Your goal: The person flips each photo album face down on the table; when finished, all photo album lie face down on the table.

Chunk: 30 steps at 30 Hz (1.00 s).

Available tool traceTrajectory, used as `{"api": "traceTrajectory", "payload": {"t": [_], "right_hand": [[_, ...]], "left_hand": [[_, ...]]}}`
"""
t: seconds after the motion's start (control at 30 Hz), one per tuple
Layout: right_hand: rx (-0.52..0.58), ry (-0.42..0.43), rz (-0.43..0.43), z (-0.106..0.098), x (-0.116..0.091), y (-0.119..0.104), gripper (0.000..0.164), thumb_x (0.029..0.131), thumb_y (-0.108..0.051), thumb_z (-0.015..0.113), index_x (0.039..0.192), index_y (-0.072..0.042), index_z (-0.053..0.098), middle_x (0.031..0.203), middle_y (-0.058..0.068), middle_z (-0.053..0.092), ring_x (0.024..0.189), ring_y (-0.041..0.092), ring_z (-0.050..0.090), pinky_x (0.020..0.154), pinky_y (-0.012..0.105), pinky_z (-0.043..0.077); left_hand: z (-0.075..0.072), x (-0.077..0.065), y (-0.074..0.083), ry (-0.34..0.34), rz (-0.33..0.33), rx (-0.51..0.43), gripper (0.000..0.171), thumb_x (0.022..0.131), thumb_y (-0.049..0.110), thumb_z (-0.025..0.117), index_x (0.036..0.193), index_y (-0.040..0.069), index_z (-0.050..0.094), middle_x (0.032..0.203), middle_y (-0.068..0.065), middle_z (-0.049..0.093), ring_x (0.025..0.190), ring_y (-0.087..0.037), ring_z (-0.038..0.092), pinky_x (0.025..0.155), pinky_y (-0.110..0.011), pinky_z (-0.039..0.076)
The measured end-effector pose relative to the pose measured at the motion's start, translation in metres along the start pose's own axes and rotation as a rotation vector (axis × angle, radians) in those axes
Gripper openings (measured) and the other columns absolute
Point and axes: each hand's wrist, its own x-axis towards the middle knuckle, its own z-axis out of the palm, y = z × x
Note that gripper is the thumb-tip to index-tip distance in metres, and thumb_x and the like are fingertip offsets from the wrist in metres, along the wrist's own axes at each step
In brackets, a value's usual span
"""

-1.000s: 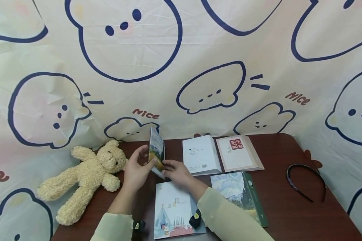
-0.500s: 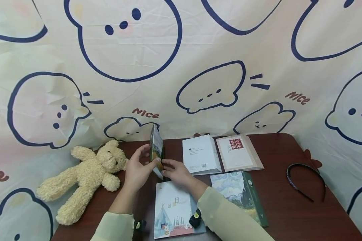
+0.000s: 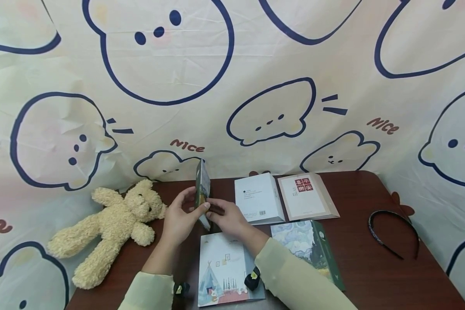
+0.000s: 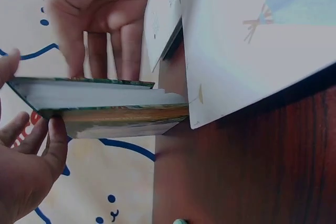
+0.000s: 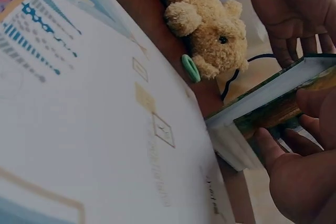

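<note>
A small hardback book (image 3: 203, 183) with a painted landscape cover and green edges stands upright between my hands, seen nearly edge-on. White pages (image 4: 94, 95) show between its covers in the left wrist view. My left hand (image 3: 179, 219) grips it from the left, thumb towards the near edge and fingers along the cover. My right hand (image 3: 229, 218) holds it from the right, its fingertips against the cover; some are hidden by the book. Below the hands lies a white book (image 3: 218, 267) with a tent drawing, close to the upright book's lower edge.
On the left lies a cream teddy bear (image 3: 118, 228). Two pale books, one with a barcode (image 3: 255, 200) and one with red characters (image 3: 302, 196), lie at the back. A green painted book (image 3: 302, 245) is right of my forearm; a black headband (image 3: 395, 234) lies further right.
The upright book has turned from showing its painted cover to nearly edge-on, shifting slightly right. My right fingers have moved a little up along it. The other things have stayed in place.
</note>
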Motion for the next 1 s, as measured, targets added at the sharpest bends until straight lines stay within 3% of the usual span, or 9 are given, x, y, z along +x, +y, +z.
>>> {"api": "traceTrajectory", "payload": {"t": [0.23,0.63,0.83,1.0], "right_hand": [[0.050,0.018,-0.009,-0.009,-0.004,-0.015,0.050,0.102,-0.038,0.067,0.150,-0.027,0.055,0.144,-0.003,0.062,0.132,0.018,0.060,0.103,0.040,0.053],[0.175,0.040,-0.068,-0.024,-0.003,-0.025,0.043,0.104,-0.022,0.066,0.146,-0.027,0.059,0.140,-0.002,0.063,0.129,0.018,0.062,0.098,0.032,0.055],[0.220,0.061,-0.083,-0.029,-0.005,-0.027,0.042,0.105,-0.022,0.064,0.146,-0.025,0.059,0.139,0.001,0.063,0.124,0.019,0.065,0.097,0.035,0.056],[0.246,0.063,-0.090,-0.033,-0.006,-0.027,0.043,0.104,-0.025,0.066,0.147,-0.023,0.058,0.140,0.003,0.063,0.122,0.021,0.066,0.096,0.037,0.057]], "left_hand": [[0.001,0.000,-0.009,-0.060,-0.034,-0.061,0.067,0.091,0.037,0.082,0.147,0.014,0.054,0.134,-0.009,0.062,0.122,-0.025,0.060,0.096,-0.033,0.053],[0.009,-0.002,-0.021,-0.141,-0.060,-0.129,0.072,0.091,0.031,0.083,0.152,0.012,0.048,0.143,-0.010,0.057,0.127,-0.026,0.056,0.107,-0.048,0.048],[0.017,-0.002,-0.030,-0.174,-0.139,-0.131,0.070,0.090,0.026,0.085,0.150,0.021,0.050,0.138,-0.009,0.059,0.125,-0.029,0.060,0.095,-0.046,0.057],[0.021,-0.002,-0.034,-0.218,-0.205,-0.057,0.075,0.087,0.030,0.086,0.151,0.026,0.048,0.138,-0.009,0.059,0.127,-0.035,0.061,0.088,-0.049,0.060]]}}
